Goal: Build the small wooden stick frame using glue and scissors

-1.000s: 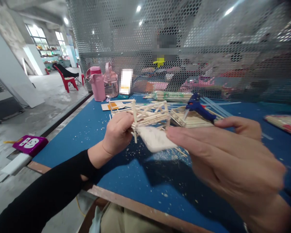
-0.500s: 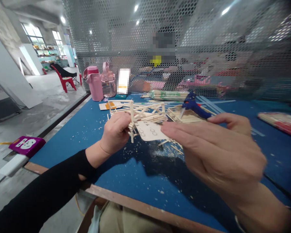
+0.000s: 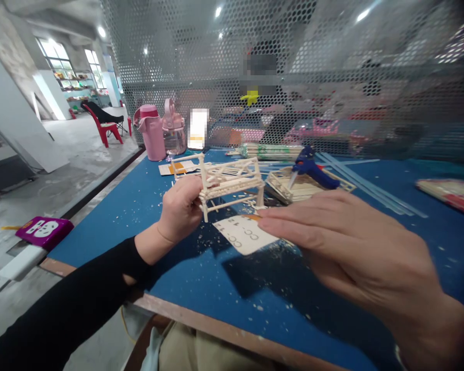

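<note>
My left hand [image 3: 181, 208] is closed on the left end of a small frame built of thin wooden sticks [image 3: 232, 183], held upright above the blue table. Between the fingertips of my right hand [image 3: 351, 242] is a pale card with printed letters [image 3: 244, 236], its orange patch partly under the fingers. The card lies below and in front of the stick frame, apart from it. Behind my right hand a blue glue gun [image 3: 311, 167] rests on a flat wooden stick piece [image 3: 305, 189].
Bundled sticks [image 3: 270, 151] and clear glue sticks [image 3: 375, 188] lie at the back. A pink flask [image 3: 152, 135], a pink bottle [image 3: 174, 129] and a lit phone [image 3: 198, 129] stand before a perforated metal screen [image 3: 216, 62]. A purple power strip [image 3: 44, 232] sits left.
The card has moved down and toward me, away from the stick frame. The frame has shifted slightly left and shows more fully. My right hand has moved slightly lower and right.
</note>
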Motion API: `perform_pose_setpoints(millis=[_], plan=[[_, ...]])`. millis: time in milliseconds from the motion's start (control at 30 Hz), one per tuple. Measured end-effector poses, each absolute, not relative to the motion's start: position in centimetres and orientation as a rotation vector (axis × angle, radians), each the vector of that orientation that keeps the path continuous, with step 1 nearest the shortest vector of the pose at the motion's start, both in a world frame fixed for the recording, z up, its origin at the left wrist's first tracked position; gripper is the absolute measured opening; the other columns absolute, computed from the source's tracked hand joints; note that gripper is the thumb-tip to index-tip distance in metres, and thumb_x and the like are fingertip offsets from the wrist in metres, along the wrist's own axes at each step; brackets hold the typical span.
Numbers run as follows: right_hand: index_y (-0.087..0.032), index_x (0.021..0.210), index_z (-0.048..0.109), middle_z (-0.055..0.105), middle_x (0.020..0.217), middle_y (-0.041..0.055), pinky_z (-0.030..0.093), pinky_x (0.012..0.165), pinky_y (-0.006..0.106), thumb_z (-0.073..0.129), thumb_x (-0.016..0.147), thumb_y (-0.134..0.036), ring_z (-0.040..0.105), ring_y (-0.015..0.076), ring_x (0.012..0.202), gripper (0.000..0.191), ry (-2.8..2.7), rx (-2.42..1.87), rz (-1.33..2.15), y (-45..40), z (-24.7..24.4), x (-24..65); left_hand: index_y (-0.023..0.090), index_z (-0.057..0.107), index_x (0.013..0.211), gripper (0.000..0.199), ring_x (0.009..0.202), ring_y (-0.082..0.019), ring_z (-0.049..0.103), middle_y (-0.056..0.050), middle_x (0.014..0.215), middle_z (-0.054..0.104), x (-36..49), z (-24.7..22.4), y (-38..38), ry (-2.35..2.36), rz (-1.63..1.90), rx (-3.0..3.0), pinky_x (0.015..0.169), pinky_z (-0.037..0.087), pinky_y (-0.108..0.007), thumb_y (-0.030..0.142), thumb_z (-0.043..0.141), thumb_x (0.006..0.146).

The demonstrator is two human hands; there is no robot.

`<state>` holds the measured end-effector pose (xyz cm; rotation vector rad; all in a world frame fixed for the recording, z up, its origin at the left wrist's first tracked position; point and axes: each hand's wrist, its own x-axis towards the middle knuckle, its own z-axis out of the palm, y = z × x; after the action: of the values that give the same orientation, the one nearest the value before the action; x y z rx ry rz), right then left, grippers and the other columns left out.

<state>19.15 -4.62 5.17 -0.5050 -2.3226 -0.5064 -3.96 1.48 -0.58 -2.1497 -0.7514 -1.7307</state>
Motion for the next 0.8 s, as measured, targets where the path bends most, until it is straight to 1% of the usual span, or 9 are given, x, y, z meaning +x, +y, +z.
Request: perform_pose_setpoints(millis=[100,200,300,400,500,567,600,700,800], plan=[[-0.023,0.103,0.067,0.075,0.101,0.0034,0.053,0.075,0.032,0.05,0.085,-0.008,0.068,0.0161,0.088,0.029,-2.365,-0.529,-0.537,-4.3,5.1,19.2,0.017,0.068,0.093,0.021,0.081,-0.015,0.069,-0.007,0.086,0.075,-4.1,-0.5,1.7,-0.791,-1.753,-2.126,0.073,0.056,-0.027,0.007,0.055,0.081],[-0.022,0.097,0.071,0.075,0.094,0.0026,0.053,0.068,0.03,0.049,0.085,-0.009,0.068,0.0163,0.079,0.029,-2.388,-0.607,-0.619,-3.9,4.7,19.2,0.019,0.069,0.095,0.025,0.078,-0.014,0.068,-0.004,0.083,0.074,-4.5,-0.4,1.8,-0.799,-1.779,-2.107,0.071,0.056,-0.026,0.007,0.054,0.08],[-0.018,0.094,0.073,0.074,0.083,0.0042,0.049,0.058,0.029,0.049,0.084,-0.008,0.065,0.018,0.07,0.028,-2.345,-0.755,-0.791,-3.2,3.5,19.0,0.02,0.07,0.095,0.027,0.079,-0.015,0.068,-0.004,0.082,0.073,-4.8,-0.3,1.9,-0.78,-1.788,-2.112,0.072,0.055,-0.027,0.006,0.053,0.08],[-0.016,0.092,0.074,0.073,0.079,0.0063,0.043,0.054,0.03,0.052,0.083,-0.009,0.062,0.019,0.065,0.024,-2.248,-0.954,-0.916,-2.5,1.8,18.5,0.019,0.069,0.097,0.026,0.081,-0.016,0.067,-0.005,0.086,0.073,-4.8,-0.2,1.9,-0.738,-1.748,-2.121,0.073,0.054,-0.028,0.006,0.054,0.081],[-0.015,0.091,0.073,0.072,0.078,0.0079,0.042,0.053,0.03,0.056,0.088,-0.024,0.062,0.0193,0.065,0.019,-2.261,-1.027,-0.854,-2.3,0.7,17.5,0.019,0.067,0.099,0.023,0.079,-0.016,0.067,-0.004,0.083,0.073,-4.6,-0.1,1.8,-0.683,-1.702,-2.12,0.072,0.053,-0.028,0.008,0.055,0.083],[-0.013,0.095,0.071,0.071,0.081,0.0096,0.046,0.058,0.031,0.059,0.088,-0.037,0.063,0.0203,0.069,0.027,-2.203,-0.927,-0.769,-2.5,0.9,16.7,0.019,0.067,0.098,0.022,0.078,-0.016,0.066,-0.004,0.08,0.072,-4.4,-0.1,1.7,-0.681,-1.685,-2.12,0.072,0.053,-0.028,0.009,0.055,0.083],[-0.013,0.098,0.07,0.071,0.082,0.0102,0.048,0.061,0.032,0.061,0.087,-0.039,0.064,0.0204,0.071,0.03,-2.142,-0.85,-0.728,-2.7,1.3,16.2,0.019,0.067,0.098,0.021,0.078,-0.016,0.066,-0.004,0.08,0.072,-4.4,-0.1,1.6,-0.687,-1.681,-2.124,0.072,0.052,-0.028,0.009,0.055,0.083],[-0.015,0.101,0.068,0.071,0.085,0.0088,0.052,0.067,0.031,0.064,0.086,-0.029,0.064,0.0182,0.075,0.021,-2.046,-0.66,-0.619,-2.8,3.1,14.9,0.019,0.065,0.099,0.021,0.079,-0.016,0.066,-0.004,0.082,0.072,-4.1,-0.1,1.3,-0.67,-1.696,-2.139,0.071,0.052,-0.028,0.009,0.055,0.084],[-0.019,0.1,0.069,0.07,0.084,0.0065,0.053,0.067,0.028,0.065,0.085,-0.024,0.064,0.0159,0.076,0.017,-2.095,-0.559,-0.5,-2.2,4.6,13.9,0.019,0.064,0.096,0.017,0.079,-0.016,0.066,-0.004,0.082,0.072,-3.9,-0.2,1.1,-0.659,-1.704,-2.149,0.071,0.053,-0.027,0.009,0.056,0.084]])
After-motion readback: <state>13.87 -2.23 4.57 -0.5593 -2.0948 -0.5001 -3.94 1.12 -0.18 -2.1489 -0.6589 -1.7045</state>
